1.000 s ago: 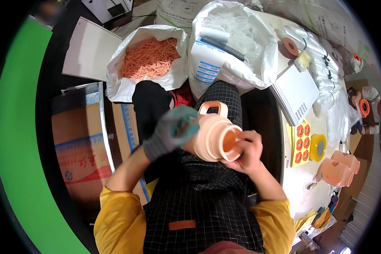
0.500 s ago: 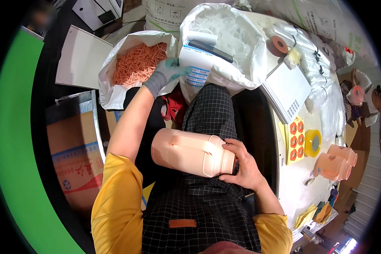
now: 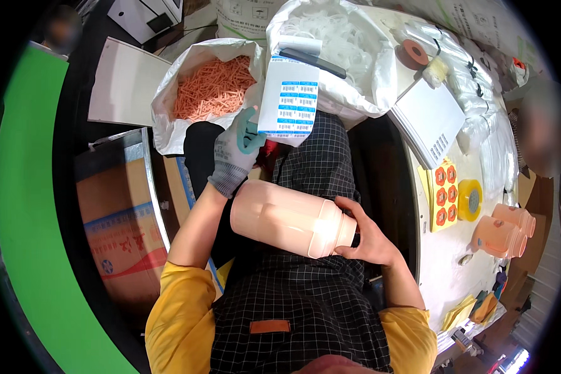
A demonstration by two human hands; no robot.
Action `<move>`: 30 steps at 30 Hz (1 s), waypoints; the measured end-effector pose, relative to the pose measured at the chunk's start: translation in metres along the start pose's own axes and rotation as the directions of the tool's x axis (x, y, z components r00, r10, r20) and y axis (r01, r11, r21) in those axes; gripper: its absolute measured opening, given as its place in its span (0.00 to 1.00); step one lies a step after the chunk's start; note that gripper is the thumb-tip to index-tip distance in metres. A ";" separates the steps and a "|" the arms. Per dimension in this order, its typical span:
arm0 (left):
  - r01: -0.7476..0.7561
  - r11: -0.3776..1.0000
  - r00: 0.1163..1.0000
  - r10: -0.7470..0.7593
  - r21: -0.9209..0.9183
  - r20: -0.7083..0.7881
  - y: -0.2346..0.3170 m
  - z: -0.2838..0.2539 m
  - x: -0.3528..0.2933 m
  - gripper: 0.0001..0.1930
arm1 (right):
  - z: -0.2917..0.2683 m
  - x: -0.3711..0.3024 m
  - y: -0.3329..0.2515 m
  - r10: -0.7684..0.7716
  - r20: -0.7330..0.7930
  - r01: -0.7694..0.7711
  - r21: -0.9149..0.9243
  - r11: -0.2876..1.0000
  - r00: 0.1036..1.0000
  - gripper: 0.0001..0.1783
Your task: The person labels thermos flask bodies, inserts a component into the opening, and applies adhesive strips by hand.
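Observation:
My left hand, in a grey and teal glove, pinches the lower left corner of a white label sheet with blue-edged barcode stickers. That sheet hangs down from a white sack of clear plastic rings. Across my lap lies a peach-coloured plastic jug, tilted, its narrower neck end to the right. My bare right hand is closed round that neck end, thumb below and fingers above. The jug's handle is not in sight from this side.
A dark bar lies over the sheet's top. To its left stands a sack of peach plastic strips. The right-hand table holds a paper stack, orange-red stickers, yellow tape and peach jugs. A cardboard box stands left.
My left hand has come back toward me, and the label sheet now hangs out flatter and longer. The jug has rolled in my right hand, taking its handle out of sight.

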State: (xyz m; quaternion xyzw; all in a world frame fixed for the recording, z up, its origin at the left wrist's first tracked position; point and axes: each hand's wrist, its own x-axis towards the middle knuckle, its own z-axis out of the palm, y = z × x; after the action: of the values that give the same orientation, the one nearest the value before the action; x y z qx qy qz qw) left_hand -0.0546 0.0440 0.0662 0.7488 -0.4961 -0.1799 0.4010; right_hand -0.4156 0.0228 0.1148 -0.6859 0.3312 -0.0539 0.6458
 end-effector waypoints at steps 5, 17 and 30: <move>-0.203 0.976 0.971 0.190 -0.080 -0.145 0.000 -0.008 -0.002 0.12 | -0.002 -0.002 -0.006 0.080 0.068 -0.084 0.062 0.994 0.994 0.61; 0.219 0.871 0.820 -0.409 -0.440 -0.401 0.012 -0.069 -0.075 0.10 | 0.047 0.005 0.014 -0.146 -0.299 0.176 0.074 0.982 0.943 0.65; 0.339 0.458 0.855 -0.515 -0.822 0.066 0.011 -0.071 -0.112 0.07 | 0.078 0.026 0.017 -0.466 -0.247 0.354 -0.388 0.851 0.849 0.67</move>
State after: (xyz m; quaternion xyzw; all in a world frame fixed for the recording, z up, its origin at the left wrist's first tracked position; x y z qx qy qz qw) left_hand -0.0631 0.1711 0.1044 0.5946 -0.1117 -0.4076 0.6840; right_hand -0.3630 0.0762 0.0774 -0.8197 0.2830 -0.2514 0.4299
